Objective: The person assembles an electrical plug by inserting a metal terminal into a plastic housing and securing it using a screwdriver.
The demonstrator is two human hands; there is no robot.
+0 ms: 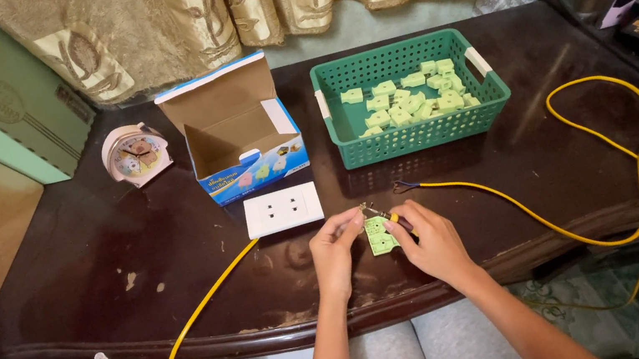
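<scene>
Wiring work is judged to be the step in hand: a small light-green socket piece (380, 237) is held at the desk (96, 263) edge between both hands. Far to the left of the hands, one pink alarm clock (134, 153) stands, and one open cardboard box (238, 128) sits beyond and left of them. Just beyond the left hand (335, 246), one white outlet plate (283, 209) lies flat, touched by one yellow cable (203, 305) that runs down off the desk edge. The left hand is closed in a pinch on the green piece's upper left corner. The right hand (430, 241) is curled around what looks like a small screwdriver (389, 217), its tip set at the piece's top. The next move is judged to call for a steady tip and a firm pinch. Beyond the right hand, one green basket (418, 137) holds roughly twenty similar green pieces (411, 96). A second yellow cable (622, 159) loops out to the right.
</scene>
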